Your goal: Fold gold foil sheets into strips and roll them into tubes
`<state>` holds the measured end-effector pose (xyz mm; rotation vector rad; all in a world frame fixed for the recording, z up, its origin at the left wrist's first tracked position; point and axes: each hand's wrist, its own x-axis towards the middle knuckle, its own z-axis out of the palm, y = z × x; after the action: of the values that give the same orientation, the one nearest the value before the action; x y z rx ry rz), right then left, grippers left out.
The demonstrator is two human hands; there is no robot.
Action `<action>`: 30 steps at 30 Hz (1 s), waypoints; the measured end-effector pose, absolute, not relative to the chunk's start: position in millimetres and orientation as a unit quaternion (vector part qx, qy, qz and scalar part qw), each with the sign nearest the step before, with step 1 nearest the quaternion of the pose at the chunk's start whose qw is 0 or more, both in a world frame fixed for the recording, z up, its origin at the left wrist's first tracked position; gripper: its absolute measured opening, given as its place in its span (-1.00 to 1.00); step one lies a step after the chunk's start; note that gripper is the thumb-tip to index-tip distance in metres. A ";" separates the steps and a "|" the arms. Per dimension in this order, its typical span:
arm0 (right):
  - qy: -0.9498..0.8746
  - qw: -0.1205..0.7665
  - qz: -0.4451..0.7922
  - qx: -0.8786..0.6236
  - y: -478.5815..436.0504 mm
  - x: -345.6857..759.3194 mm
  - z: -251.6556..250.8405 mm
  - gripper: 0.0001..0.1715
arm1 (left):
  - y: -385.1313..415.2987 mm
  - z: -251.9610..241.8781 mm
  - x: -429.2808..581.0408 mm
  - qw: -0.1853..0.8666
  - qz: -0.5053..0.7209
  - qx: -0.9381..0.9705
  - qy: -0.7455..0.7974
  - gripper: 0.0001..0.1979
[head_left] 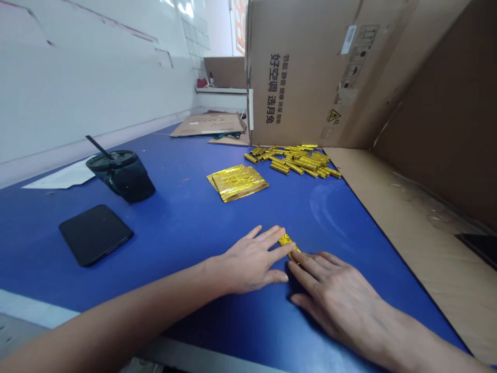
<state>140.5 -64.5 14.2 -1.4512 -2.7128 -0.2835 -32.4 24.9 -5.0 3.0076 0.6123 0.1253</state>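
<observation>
My left hand (252, 259) lies flat on the blue table (186, 223), fingers stretched out over a small piece of gold foil paper (286, 240). My right hand (334, 290) lies flat beside it, its fingertips pressing on the same gold piece. Most of the gold piece is hidden under the fingers. Farther back lies a flat stack of gold foil sheets (236, 182). Beyond that sits a pile of several rolled gold foil pieces (298, 159).
A dark cup with a straw (122, 175) and a black phone (95, 233) sit at the left. A large cardboard box (310, 72) stands behind the pile. Flat cardboard (407, 217) covers the right side, with more cardboard (209, 124) at the back.
</observation>
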 end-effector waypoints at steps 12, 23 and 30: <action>-0.844 0.019 -0.143 -0.517 -64.6 140.6 5.4 -0.51 | 23.7 -7.9 -32.4 0.055 0.021 0.975 0.215 -0.30; -0.850 0.017 -0.131 -0.510 -70.2 132.7 6.1 -0.37 | 24.4 -0.6 -33.3 0.086 0.000 0.974 0.207 -0.33; -0.864 0.011 -0.116 -0.490 -68.9 135.1 1.5 -0.39 | 24.9 1.1 -33.4 0.094 -0.006 0.975 0.203 -0.30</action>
<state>135.1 -68.9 1.5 -1.5284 -2.6961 -0.3610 -33.4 24.9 1.1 2.8915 0.6021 -0.0170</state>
